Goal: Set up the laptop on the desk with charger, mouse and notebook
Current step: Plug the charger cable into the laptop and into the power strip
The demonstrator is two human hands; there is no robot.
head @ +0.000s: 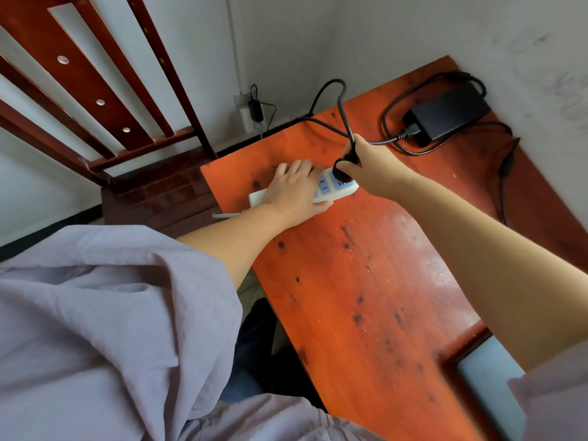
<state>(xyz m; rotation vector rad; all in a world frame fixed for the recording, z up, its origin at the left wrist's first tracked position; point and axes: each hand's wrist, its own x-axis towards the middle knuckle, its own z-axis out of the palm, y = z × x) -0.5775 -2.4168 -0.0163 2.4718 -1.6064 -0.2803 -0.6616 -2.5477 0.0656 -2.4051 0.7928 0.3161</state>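
Step in hand looks like powering the charger: right hand (pixel 366 167) is closed round the black plug (pixel 345 168), pressing it at the end socket of the white power strip (pixel 331 187), which lies near the worktop's (pixel 366 281) far-left edge. Can't tell if the pins are fully seated. Left hand (pixel 294 189) lies flat over the strip w/ fingers curled on it, pinning it down.

The charger brick (pixel 448 113) sits at the far corner by the wall, its black cable (pixel 342 100) looping over the back edge & to the plug; a second lead trails down the right side.

Next, prob.: push straight down while the left hand braces, then let go & bring the laptop in. A grey slab (pixel 490 386) at lower right edge may be the laptop, not sure. Mouse & notebook not in view.

Around: wooden chair back (pixel 95 90) at left, wall outlet (pixel 251 113) w/ another adapter behind. Cable loops could snag; middle of worktop carries nothing.
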